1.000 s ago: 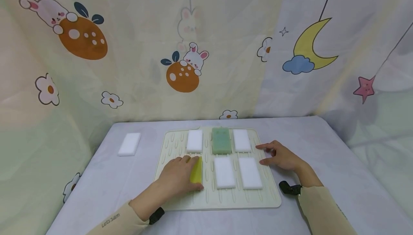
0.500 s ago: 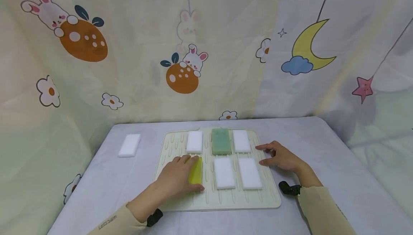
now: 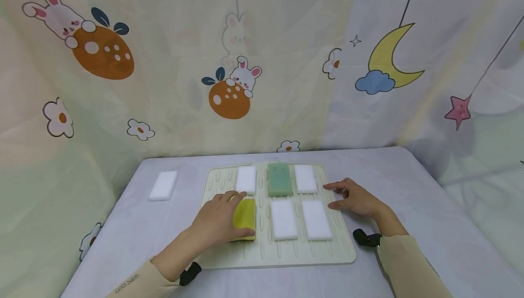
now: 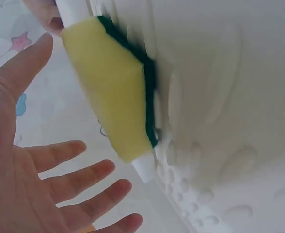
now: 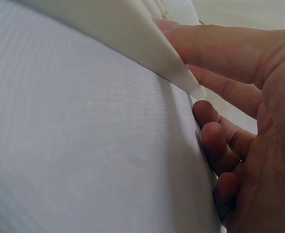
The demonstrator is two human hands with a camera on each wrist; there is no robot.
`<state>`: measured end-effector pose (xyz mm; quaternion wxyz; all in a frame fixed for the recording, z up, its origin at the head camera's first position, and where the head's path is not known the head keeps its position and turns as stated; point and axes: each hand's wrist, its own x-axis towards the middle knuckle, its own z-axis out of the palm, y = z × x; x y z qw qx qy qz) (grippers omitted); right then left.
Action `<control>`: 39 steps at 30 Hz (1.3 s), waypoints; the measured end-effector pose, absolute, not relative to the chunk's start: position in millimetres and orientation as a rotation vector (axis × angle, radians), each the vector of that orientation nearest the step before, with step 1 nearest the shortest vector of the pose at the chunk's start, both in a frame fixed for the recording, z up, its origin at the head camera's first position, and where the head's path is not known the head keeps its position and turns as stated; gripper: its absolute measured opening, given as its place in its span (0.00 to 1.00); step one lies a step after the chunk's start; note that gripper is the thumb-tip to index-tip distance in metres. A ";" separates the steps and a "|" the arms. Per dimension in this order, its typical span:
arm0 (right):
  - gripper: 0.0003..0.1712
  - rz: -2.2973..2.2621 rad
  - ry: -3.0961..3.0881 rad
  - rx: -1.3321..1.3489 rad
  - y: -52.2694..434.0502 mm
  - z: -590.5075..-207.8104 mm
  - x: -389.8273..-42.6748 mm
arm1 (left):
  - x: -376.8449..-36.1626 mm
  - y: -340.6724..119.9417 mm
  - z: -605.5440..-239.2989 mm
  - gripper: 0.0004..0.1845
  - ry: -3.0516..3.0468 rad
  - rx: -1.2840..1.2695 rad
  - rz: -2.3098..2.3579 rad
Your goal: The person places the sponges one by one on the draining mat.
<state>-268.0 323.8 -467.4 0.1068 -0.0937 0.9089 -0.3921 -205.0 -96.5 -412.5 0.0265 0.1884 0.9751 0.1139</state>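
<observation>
Foam blocks: five white, one green (image 3: 280, 180), one yellow sponge (image 3: 244, 213) lying on ridged mat (image 3: 286, 252). Left hand (image 3: 219, 219) is spreading beside it; right hand (image 3: 357, 199) is resting flat, relaxed.

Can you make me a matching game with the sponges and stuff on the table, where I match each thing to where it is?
Things:
1. yellow sponge
2. green sponge
3. lone white sponge
4. right hand

Places:
A. on the tablecloth, left of the drying mat
B. at the mat's right edge
C. back row of the mat, between two white sponges
D. front row of the mat, beside the left hand

Pairs: 1-D, 2-C, 3-A, 4-B
</observation>
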 end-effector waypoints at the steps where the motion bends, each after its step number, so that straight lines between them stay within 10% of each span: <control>1: 0.38 -1.152 2.678 -0.277 324.0 -467.1 -267.9 | -206.0 -98.4 -411.5 0.55 3.017 0.578 0.353; 39: 0.36 -1.137 2.676 -0.307 326.1 -463.7 -264.9 | -268.9 -257.5 -415.8 0.50 3.044 0.546 0.452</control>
